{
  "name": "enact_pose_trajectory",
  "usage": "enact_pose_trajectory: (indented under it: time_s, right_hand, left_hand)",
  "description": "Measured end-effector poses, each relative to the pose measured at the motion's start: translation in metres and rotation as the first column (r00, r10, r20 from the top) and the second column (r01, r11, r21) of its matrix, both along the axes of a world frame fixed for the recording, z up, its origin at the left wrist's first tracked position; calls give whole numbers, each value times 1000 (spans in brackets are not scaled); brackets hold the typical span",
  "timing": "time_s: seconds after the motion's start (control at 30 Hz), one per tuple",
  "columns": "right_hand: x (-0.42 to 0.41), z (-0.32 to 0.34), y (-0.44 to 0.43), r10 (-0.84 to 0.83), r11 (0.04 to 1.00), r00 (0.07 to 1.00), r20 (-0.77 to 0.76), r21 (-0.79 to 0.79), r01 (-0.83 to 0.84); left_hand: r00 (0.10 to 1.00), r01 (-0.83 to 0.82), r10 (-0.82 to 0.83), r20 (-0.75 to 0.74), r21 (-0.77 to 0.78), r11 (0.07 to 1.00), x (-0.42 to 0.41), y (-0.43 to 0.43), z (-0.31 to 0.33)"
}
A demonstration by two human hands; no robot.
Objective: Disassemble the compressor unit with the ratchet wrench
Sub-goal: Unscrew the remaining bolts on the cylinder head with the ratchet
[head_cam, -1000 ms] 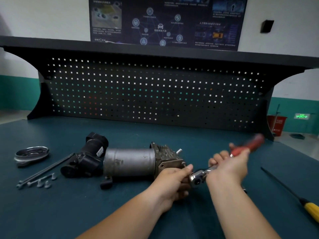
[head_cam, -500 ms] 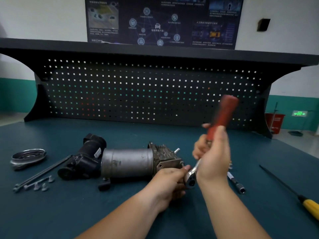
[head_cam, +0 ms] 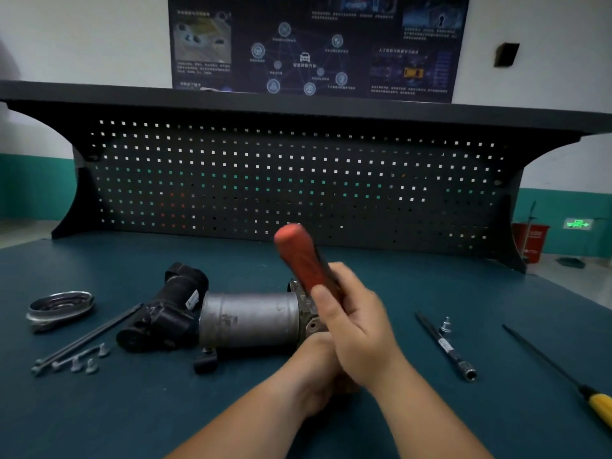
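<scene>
Hands — right hand [head_cam: 361, 329] grips ratchet wrench [head_cam: 298, 256], handle pointing up-left; left hand [head_cam: 314, 382] hidden beneath, grip unclear.

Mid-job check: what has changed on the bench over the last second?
The right hand kept its grip on the red-handled ratchet wrench and swung the handle from pointing right, up and over to lean up-left. Nothing was let go. The left hand stays at the right end of the grey cylindrical compressor unit, now mostly hidden behind the right hand. Compressor, loose grey bolts and yellow-handled screwdriver have not moved.
</scene>
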State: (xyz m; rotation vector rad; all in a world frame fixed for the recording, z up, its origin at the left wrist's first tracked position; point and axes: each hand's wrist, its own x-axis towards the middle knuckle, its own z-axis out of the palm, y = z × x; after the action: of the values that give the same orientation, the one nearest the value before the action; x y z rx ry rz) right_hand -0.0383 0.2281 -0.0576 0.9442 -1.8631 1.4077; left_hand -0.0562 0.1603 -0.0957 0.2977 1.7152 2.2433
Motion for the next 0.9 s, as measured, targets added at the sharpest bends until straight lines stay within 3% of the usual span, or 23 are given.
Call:
enact_pose_trajectory:
  time_s: [0.07, 0.1, 0.17, 0.23, 0.27, 0.3, 0.33, 0.37, 0.43, 0.47, 0.53, 0.57, 0.6, 0.63, 0.7, 0.77, 0.83, 0.87, 0.9]
  right_hand:
    - [0, 5, 2, -64, 956, 996, 61, -284, 78]
    - [-3, 9, 7, -54, 859, 988, 146, -498, 121]
    - [-11, 13, 27, 69, 475, 938, 339, -838, 268]
    - [-16, 14, 48, 306, 109, 844, 441, -897, 429]
    - [-17, 13, 55, 386, 23, 808, 445, -880, 474]
    - [-20, 12, 57, 417, -1, 794, 442, -874, 487]
    - [-22, 12, 55, 388, 38, 808, 443, -884, 466]
    - [-22, 12, 51, 326, 120, 846, 421, -907, 405]
    - [-18, 14, 37, 218, 413, 935, 278, -895, 170]
    - [-14, 14, 30, 212, 605, 959, 189, -796, 23]
    - [-5, 7, 15, 206, 918, 975, 88, -362, -161]
    - [-3, 2, 8, 164, 978, 985, 60, -138, -154]
    - [-2, 0, 4, 105, 994, 994, 33, -35, -104]
    - [-2, -1, 3, 55, 996, 998, 23, -67, -53]
    - [-3, 6, 8, 58, 909, 993, 100, -418, -11]
    - [-9, 12, 23, 81, 600, 964, 255, -784, 157]
    - [-15, 13, 41, 197, 219, 890, 411, -903, 368]
    - [-17, 13, 47, 271, 100, 853, 447, -894, 436]
    - [-20, 12, 50, 319, 45, 830, 458, -882, 469]
  left_hand:
    - [1000, -8, 9, 17, -48, 999, -1, 0, -2]
    - [1000, -10, 12, 28, -66, 998, 0, 1, -2]
    - [999, -28, 31, 41, -79, 996, -1, 4, -2]
    - [999, -26, 27, 23, -76, 997, -1, 7, -3]
    - [1000, -24, 25, 13, -71, 997, -1, 7, -3]
    - [1000, -25, 26, 8, -69, 997, 0, 7, -3]
    - [999, -28, 29, 13, -60, 998, -1, 7, -3]
    - [999, -28, 30, 23, -56, 998, 0, 7, -2]
    - [999, -23, 25, 35, -61, 998, 0, 5, -2]
    - [999, -16, 19, 34, -69, 998, -1, 5, -2]
    - [1000, -18, 20, 21, -56, 998, -2, 3, -3]
    - [1000, -18, 18, 18, -23, 1000, -1, 2, -1]
    - [1000, -18, 18, 21, 0, 1000, -1, 1, 0]
    - [999, -15, 15, 32, -6, 1000, 0, 1, 0]
    - [998, -25, 29, 60, -55, 998, -2, 2, -2]
    - [996, -35, 40, 75, -64, 997, -3, 4, -2]
    - [997, -33, 37, 64, -65, 997, -2, 6, -2]
    - [998, -32, 35, 54, -59, 998, -2, 7, -2]
    - [998, -33, 36, 48, -51, 998, 0, 8, -1]
